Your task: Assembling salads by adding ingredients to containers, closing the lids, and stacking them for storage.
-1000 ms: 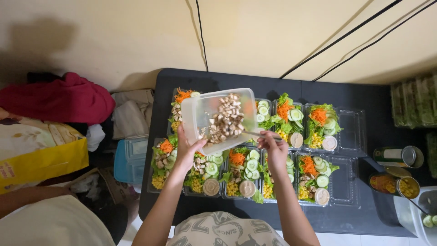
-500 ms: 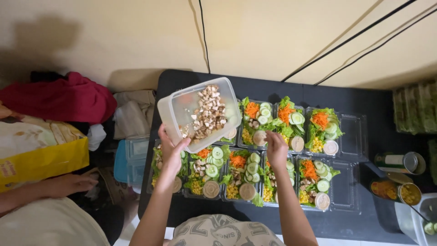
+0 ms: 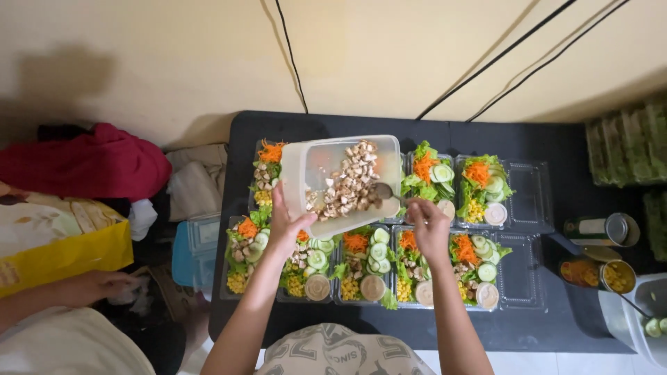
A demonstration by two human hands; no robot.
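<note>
A cream wall (image 3: 174,62) w/ black cables (image 3: 486,66) running down it is filling the top of the view, and a black table (image 3: 556,146) is sitting below it, taking up the middle. To the left, a red cloth bundle (image 3: 87,163) is lying by the wall, w/ a yellow bag (image 3: 66,257) just below it and another person's hand (image 3: 97,286) resting low near a dark patch of floor. On the table, two rows of clear salad trays (image 3: 486,198) are standing side by side, lids open, each showing lettuce, grated carrot, cucumber slices, corn and a small round sauce cup (image 3: 317,287). Over the back row, approx. centre, the left hand (image 3: 288,226) is gripping a clear plastic tub (image 3: 340,184) by its near-left corner, thumb over the rim, fingers curled under, tilting it toward the person so the chopped mushroom pieces (image 3: 351,184) are piling at the lower side. The right hand (image 3: 429,222) is closed round the handle of a metal spoon (image 3: 386,192), its bowl touching the pieces at the tub's right edge. At the table's right end, open cans (image 3: 611,274) are standing, one showing corn, beside a white container (image 3: 649,316) holding cucumber slices. Stacked green-tinted trays (image 3: 625,142) are sitting far right, well apart from the hands.
</note>
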